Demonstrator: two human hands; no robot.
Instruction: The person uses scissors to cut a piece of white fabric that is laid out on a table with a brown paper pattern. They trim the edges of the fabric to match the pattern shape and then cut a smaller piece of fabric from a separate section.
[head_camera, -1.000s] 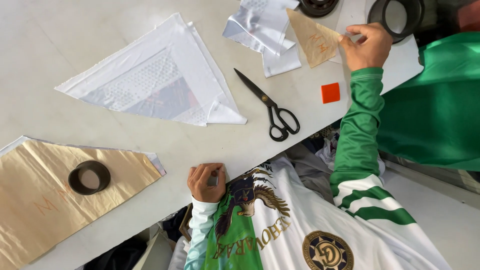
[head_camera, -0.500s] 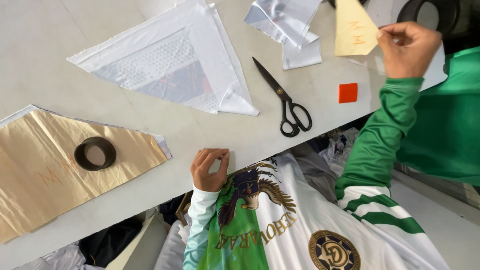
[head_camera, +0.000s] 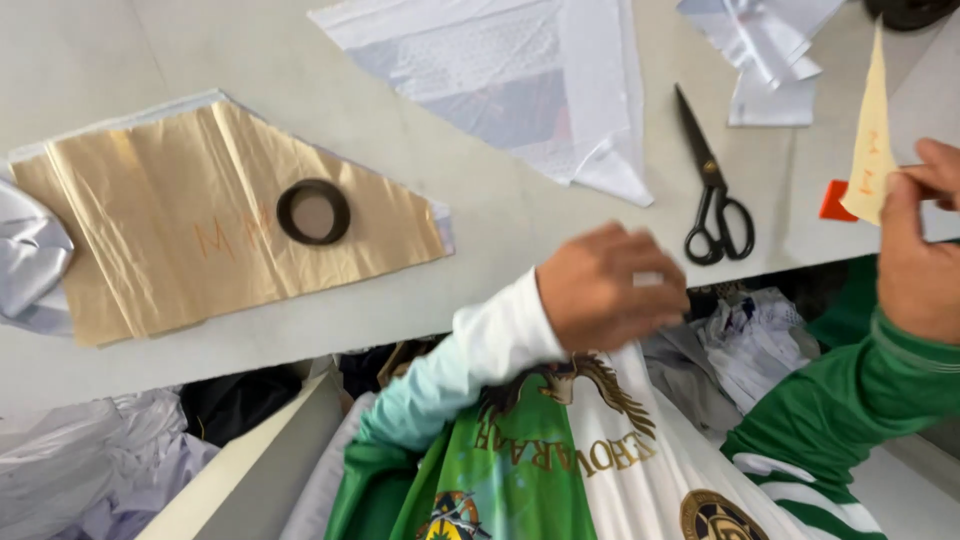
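The narrow tan paper pattern piece (head_camera: 872, 130) had risen off the white table (head_camera: 480, 290), pinched upright in the right hand (head_camera: 915, 250) by its lower edge. The left hand (head_camera: 610, 288), blurred, had lifted from the table edge, fingers curled; what it gripped, I couldn't tell. Black scissors (head_camera: 712, 190) lay between.

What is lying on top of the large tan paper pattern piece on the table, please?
A black ring lies flat on the tan paper pattern piece. White fabric peeks out along the paper's upper edge; how far it reaches underneath is hidden.
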